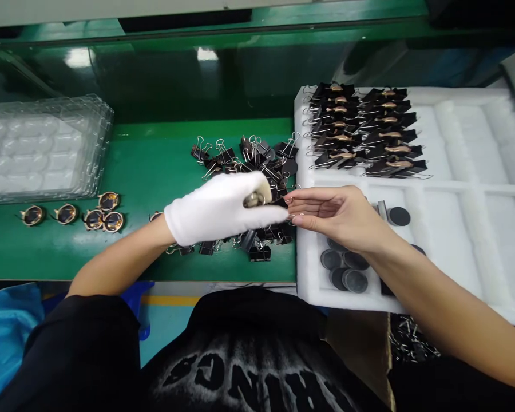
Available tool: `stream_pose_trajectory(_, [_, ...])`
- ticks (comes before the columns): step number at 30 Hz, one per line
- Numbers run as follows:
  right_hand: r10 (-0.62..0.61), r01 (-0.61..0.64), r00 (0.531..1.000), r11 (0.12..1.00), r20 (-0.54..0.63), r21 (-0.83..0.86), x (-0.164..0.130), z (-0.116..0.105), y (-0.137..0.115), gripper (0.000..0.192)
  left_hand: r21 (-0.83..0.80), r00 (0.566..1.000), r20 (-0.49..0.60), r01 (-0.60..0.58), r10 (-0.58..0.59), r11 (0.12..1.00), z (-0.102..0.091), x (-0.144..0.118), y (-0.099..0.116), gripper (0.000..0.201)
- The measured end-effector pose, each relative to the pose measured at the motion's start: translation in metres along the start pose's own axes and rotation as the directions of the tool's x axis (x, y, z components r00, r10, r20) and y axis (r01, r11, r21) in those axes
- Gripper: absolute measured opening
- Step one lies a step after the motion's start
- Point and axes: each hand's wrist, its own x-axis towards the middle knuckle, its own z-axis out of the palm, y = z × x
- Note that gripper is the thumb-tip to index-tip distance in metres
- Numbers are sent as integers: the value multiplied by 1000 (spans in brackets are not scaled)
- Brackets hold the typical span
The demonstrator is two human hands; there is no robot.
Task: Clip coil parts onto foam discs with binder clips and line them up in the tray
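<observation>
Over the table [154, 154], the right hand [343, 217] pinches a black clip [278, 202], wires [290, 216] pointing right, long side hidden; I can't tell if the left hand [227, 209] grips it.

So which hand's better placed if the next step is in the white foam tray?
Right, I'd say. The bare right hand and its forearm already lie over the white foam tray; the gloved left hand is over the binder clips on the green table.
</observation>
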Motion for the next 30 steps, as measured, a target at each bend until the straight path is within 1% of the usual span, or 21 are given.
stream_pose_trajectory(2, [-5, 7, 998, 999, -67, 36, 2, 1, 7, 37, -119, 987, -52, 143, -150, 982, -7, 2, 0, 38])
stream_pose_trajectory(3, [-4, 9, 996, 999, -94, 49, 3, 1, 10, 36, -174, 977, -74, 185, -200, 967, -11, 3, 0, 38])
stream_pose_trajectory(4, [-2, 10, 993, 998, -118, 63, 4, 1, 12, 36, -223, 970, -96, 200, -225, 954, -13, 3, 0, 38])
stream_pose_trajectory(6, [5, 11, 988, 994, -154, 104, 6, 1, 16, 38, -325, 963, -135, 180, -234, 928, -15, 4, 0, 38])
stream_pose_trajectory(9, [29, 19, 977, 975, -210, 222, 9, 3, 19, 40, -482, 944, -201, 136, -260, 865, -8, 7, 0, 34])
stream_pose_trajectory(12, [55, 37, 965, 939, -255, 343, 11, 6, 17, 38, -615, 901, -281, 95, -331, 783, 2, 12, 1, 23])
stream_pose_trajectory(14, [64, 44, 963, 921, -260, 388, 11, 8, 16, 36, -697, 873, -341, 14, -348, 717, 9, 15, 2, 23])
stream_pose_trajectory(16, [73, 37, 966, 910, -248, 413, 11, 10, 15, 35, -753, 862, -388, -92, -326, 652, 15, 17, 3, 30])
stream_pose_trajectory(18, [84, 20, 971, 904, -224, 428, 10, 11, 15, 35, -780, 863, -418, -181, -283, 599, 19, 17, 3, 36])
stream_pose_trajectory(20, [96, 0, 975, 902, -200, 431, 10, 11, 16, 35, -775, 864, -452, -257, -222, 578, 21, 17, 2, 40])
stream_pose_trajectory(22, [105, -17, 978, 904, -183, 428, 10, 10, 17, 35, -747, 861, -483, -309, -161, 588, 23, 17, 0, 42])
stream_pose_trajectory(24, [108, -24, 979, 902, -172, 432, 9, 10, 17, 34, -724, 864, -489, -327, -118, 608, 23, 17, -3, 43])
stream_pose_trajectory(27, [107, -24, 981, 893, -160, 449, 9, 11, 17, 30, -708, 873, -477, -316, -98, 632, 25, 17, -7, 42])
stream_pose_trajectory(30, [121, -37, 980, 888, -155, 458, 8, 12, 17, 30, -672, 860, -501, -319, -93, 668, 27, 16, -8, 40])
